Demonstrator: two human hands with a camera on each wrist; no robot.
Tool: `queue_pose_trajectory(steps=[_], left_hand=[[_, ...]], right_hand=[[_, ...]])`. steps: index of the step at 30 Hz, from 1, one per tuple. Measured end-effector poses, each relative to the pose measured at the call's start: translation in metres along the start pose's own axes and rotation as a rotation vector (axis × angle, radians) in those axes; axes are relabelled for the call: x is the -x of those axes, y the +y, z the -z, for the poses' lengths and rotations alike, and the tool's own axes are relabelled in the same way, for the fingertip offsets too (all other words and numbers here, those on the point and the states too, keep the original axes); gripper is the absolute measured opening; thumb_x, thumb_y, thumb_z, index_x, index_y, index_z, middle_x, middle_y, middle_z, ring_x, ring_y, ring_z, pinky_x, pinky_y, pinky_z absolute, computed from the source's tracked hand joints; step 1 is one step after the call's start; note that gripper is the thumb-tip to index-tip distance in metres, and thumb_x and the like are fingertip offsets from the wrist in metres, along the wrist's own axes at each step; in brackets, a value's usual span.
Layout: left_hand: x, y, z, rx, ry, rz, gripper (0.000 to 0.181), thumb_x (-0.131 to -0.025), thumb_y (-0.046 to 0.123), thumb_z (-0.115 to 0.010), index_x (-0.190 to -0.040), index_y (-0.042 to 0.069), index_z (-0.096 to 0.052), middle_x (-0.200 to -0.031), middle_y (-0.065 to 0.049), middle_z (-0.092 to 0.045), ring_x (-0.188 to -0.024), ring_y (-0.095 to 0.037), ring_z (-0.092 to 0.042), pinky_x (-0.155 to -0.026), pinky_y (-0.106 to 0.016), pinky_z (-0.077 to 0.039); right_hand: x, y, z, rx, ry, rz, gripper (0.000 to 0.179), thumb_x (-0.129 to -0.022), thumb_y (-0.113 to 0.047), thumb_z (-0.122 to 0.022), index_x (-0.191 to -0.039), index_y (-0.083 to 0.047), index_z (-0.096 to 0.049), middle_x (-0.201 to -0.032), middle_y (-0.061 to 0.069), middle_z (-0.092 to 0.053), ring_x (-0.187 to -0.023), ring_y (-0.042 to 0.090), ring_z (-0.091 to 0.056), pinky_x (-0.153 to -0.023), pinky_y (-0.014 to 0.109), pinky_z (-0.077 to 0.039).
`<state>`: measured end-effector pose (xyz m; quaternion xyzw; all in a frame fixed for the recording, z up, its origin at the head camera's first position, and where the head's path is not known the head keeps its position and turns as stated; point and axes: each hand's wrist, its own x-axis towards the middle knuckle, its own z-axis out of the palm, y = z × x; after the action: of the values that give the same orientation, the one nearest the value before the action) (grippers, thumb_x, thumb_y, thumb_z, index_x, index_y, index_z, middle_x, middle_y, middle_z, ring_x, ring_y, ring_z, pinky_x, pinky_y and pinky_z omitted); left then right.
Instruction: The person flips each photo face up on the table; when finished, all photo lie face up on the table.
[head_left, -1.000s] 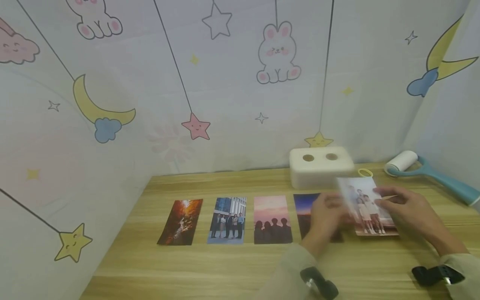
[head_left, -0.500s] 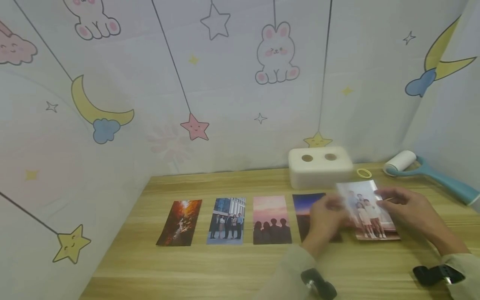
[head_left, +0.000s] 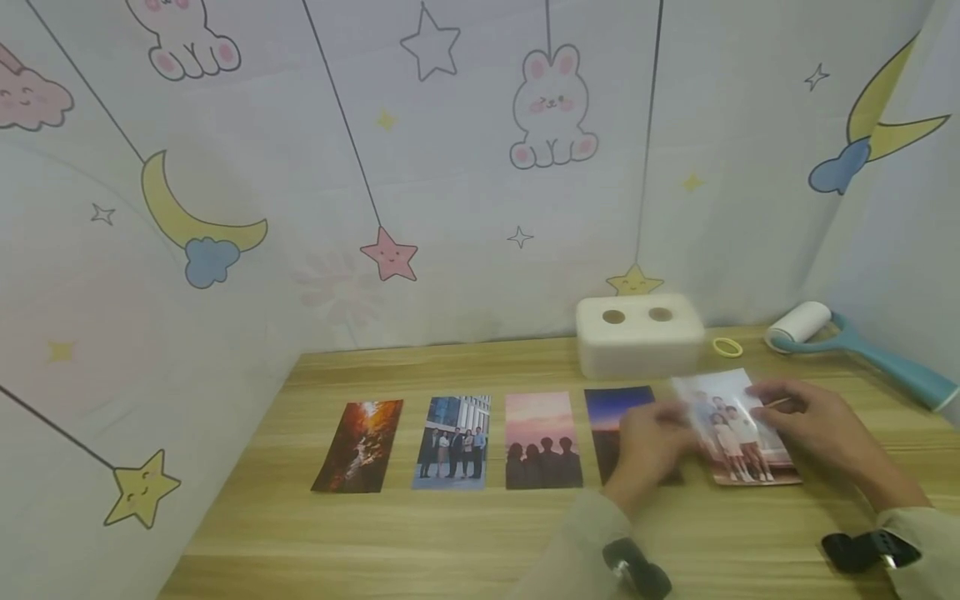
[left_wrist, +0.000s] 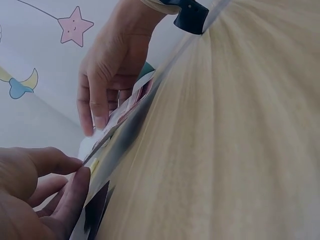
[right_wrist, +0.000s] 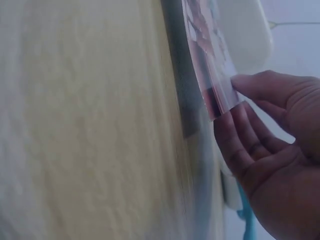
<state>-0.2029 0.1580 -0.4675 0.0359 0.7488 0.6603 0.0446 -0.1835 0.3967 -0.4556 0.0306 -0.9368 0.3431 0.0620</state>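
Between my two hands is a photo print (head_left: 738, 437) of a family group in light clothes, tilted a little above the table with a shadow under it. My left hand (head_left: 651, 443) pinches its left edge between thumb and finger, as the left wrist view shows. On the opposite edge, my right hand (head_left: 821, 427) holds it, thumb on the picture side and fingers behind in the right wrist view. A blue and purple sunset photo (head_left: 609, 408) lies flat, partly hidden by my left hand. To its left lies a pink-sky silhouette photo (head_left: 543, 442).
Further left in the row lie an office-group photo (head_left: 452, 442) and an autumn-forest photo (head_left: 360, 446). Behind my hands stand a white box with two round holes (head_left: 637, 346) and a yellow ring (head_left: 727, 347). A blue-handled lint roller (head_left: 855, 342) lies at the back right.
The family photo has come down slightly toward the table's front, with both hands keeping their hold. The photos in the row have stayed in place.
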Motion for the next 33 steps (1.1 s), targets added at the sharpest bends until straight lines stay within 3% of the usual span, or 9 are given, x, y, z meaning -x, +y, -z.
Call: queue_pose_trajectory(steps=[3,11,17,22,33], left_hand=[[-0.0004,-0.0018,0.0005,-0.040,-0.011,-0.031,0.039,-0.067,-0.008,-0.089,-0.101,0.011,-0.083,-0.079,0.009,-0.071,-0.071,-0.002,-0.062,-0.071,-0.020,-0.055],[-0.0019,-0.0035,0.0012,-0.157,-0.039,-0.064,0.042,-0.068,-0.002,-0.094,-0.106,0.011,-0.083,-0.082,0.009,-0.072,-0.076,-0.001,-0.061,-0.075,-0.019,-0.054],[0.0001,-0.0034,-0.0005,-0.150,-0.062,-0.061,0.042,-0.070,-0.004,-0.093,-0.108,0.008,-0.082,-0.076,0.007,-0.071,-0.064,-0.002,-0.061,-0.065,-0.019,-0.054],[0.0004,-0.0051,-0.0034,-0.151,-0.061,-0.075,0.042,-0.070,-0.008,-0.091,-0.109,0.007,-0.081,-0.071,0.007,-0.069,-0.053,-0.003,-0.058,-0.053,-0.019,-0.053],[0.0012,-0.0046,-0.0039,-0.195,-0.041,-0.115,0.045,-0.068,-0.013,-0.090,-0.108,0.004,-0.082,-0.080,0.004,-0.071,-0.066,0.000,-0.059,-0.061,-0.016,-0.053]], right_hand=[[-0.0004,0.0002,-0.0010,-0.001,-0.014,0.005,0.039,-0.101,-0.022,-0.075,-0.129,0.003,-0.068,-0.119,0.027,-0.071,-0.100,0.029,-0.067,-0.077,0.027,-0.048],[-0.0023,0.0006,-0.0046,-0.007,-0.024,0.012,0.037,-0.099,-0.020,-0.077,-0.126,0.003,-0.069,-0.110,0.020,-0.074,-0.095,0.023,-0.066,-0.077,0.026,-0.048],[-0.0024,0.0003,-0.0057,0.008,-0.041,-0.010,0.039,-0.100,-0.021,-0.076,-0.127,0.005,-0.068,-0.108,0.018,-0.074,-0.097,0.029,-0.067,-0.080,0.038,-0.051],[-0.0027,-0.0002,-0.0056,0.031,-0.037,-0.019,0.037,-0.099,-0.019,-0.076,-0.126,0.006,-0.068,-0.107,0.019,-0.074,-0.096,0.030,-0.068,-0.080,0.041,-0.051],[-0.0041,-0.0014,-0.0074,0.051,-0.028,-0.027,0.036,-0.099,-0.016,-0.076,-0.123,0.009,-0.067,-0.105,0.021,-0.073,-0.094,0.033,-0.068,-0.078,0.043,-0.053]])
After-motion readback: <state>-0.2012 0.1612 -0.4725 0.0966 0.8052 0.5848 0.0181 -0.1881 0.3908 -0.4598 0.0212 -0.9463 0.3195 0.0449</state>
